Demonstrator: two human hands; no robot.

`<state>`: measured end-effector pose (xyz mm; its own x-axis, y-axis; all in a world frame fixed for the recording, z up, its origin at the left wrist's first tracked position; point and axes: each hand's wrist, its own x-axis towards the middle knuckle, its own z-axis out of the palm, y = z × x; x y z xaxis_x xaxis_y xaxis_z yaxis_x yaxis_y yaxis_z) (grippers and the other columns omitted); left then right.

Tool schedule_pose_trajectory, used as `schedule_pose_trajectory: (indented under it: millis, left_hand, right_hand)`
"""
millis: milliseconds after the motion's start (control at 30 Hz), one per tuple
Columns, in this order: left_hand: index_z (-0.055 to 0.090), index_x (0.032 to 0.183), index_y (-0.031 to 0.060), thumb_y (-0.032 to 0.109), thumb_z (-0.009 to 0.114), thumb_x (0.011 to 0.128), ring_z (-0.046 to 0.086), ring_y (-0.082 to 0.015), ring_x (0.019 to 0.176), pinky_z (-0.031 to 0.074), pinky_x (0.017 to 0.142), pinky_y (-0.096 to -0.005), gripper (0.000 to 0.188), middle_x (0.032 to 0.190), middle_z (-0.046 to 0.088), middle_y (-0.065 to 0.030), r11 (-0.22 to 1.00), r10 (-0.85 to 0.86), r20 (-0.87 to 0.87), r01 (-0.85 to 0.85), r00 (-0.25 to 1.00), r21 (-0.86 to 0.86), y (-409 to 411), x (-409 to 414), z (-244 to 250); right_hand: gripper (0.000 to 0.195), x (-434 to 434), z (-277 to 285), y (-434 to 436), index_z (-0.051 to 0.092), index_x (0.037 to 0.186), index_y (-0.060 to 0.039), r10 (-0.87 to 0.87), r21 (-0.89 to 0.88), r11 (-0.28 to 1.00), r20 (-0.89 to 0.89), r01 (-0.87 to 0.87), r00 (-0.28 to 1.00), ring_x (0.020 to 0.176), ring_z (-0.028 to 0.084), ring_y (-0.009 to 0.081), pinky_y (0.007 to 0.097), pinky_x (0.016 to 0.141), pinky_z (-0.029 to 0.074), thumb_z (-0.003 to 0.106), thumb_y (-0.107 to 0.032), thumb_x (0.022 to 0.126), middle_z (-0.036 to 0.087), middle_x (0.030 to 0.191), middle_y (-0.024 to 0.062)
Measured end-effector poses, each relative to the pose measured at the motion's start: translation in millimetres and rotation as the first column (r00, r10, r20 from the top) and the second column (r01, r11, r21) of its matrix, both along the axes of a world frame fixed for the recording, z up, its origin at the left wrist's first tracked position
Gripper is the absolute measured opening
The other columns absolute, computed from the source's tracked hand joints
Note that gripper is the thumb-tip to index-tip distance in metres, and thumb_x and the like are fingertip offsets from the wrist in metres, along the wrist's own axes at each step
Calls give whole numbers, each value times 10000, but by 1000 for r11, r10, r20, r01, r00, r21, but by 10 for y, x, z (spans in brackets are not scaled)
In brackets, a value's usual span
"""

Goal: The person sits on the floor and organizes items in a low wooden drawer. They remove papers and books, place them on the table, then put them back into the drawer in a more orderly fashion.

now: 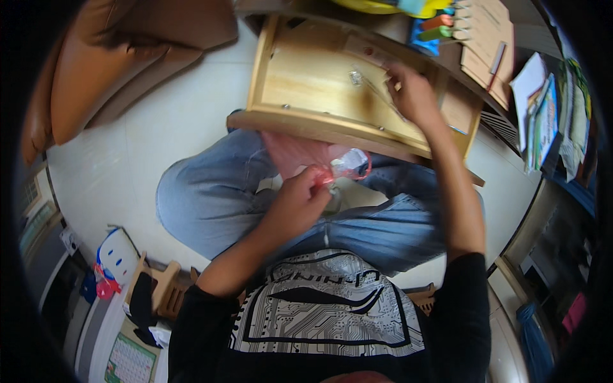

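My left hand (304,198) grips the gathered neck of a translucent red plastic bag (299,151) between my legs. Whitish, clear wrapping (352,160) shows beside the bag's loop. Over an open wooden drawer (306,91), my right hand (413,93) reaches in with bent fingers; it is blurred, so whether it holds anything is unclear. Close to its fingertips lies a pale flat packet (366,50) with a reddish mark. A small clear object (355,77) and a thin stick-like item (383,98) rest on the drawer's bottom nearby.
A narrower compartment (457,107) lies at the drawer's right. On the cabinet top are brown notebooks (486,48) and coloured markers (436,32). Books and papers (539,115) stand at the right. A brown leather sofa (124,62) is at left, a plastic stool (165,287) behind me.
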<state>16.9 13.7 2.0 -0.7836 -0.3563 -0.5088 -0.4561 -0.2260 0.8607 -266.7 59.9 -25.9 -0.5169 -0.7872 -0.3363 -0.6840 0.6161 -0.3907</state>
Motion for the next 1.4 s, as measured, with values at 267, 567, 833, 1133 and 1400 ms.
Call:
schedule_pose_trajectory:
  millis: [267,567,833,1133,1400]
  left_hand:
    - [532,899,1,79,535,790,576,-244,648,432,583,-325,134,753,570,-170,990,-66,44,71,997,-122,-75,48,124]
    - [533,891,4,102,548,792,590,-329,696,441,602,-365,140,760,587,-182,991,-119,26,120,993,-51,-81,5,281]
    - [530,905,2,112,546,804,589,-327,715,448,619,-368,150,788,592,-177,993,-103,25,104,994,-57,-65,35,229]
    - [517,902,11,104,540,809,583,-330,711,448,621,-361,133,791,589,-178,993,-114,7,114,993,-24,-62,33,245]
    - [515,883,12,94,543,803,576,-343,675,442,586,-371,118,750,583,-182,991,-104,-35,101,994,-85,-58,41,225]
  right_hand:
    - [419,-701,-1054,-313,522,1141,-59,62,66,996,15,-63,998,1032,528,304,353,867,414,559,-279,787,541,1129,188]
    - [537,-1140,-1482,-129,483,1171,-60,-62,-129,992,-386,13,920,1116,449,305,373,940,341,496,-441,794,496,1188,160]
    - [536,-1193,-1832,-194,444,1207,-61,-273,-302,948,-600,104,752,1146,418,317,402,963,313,457,-428,817,463,1236,154]
    - [448,-927,-1727,-477,457,1163,-47,-344,-423,893,-422,153,839,1098,438,341,432,953,316,449,-348,832,493,1160,167]
    - [741,-628,-1573,-762,299,1329,-89,-296,-430,888,-263,163,918,1280,247,305,399,1039,208,415,-588,794,293,1379,148]
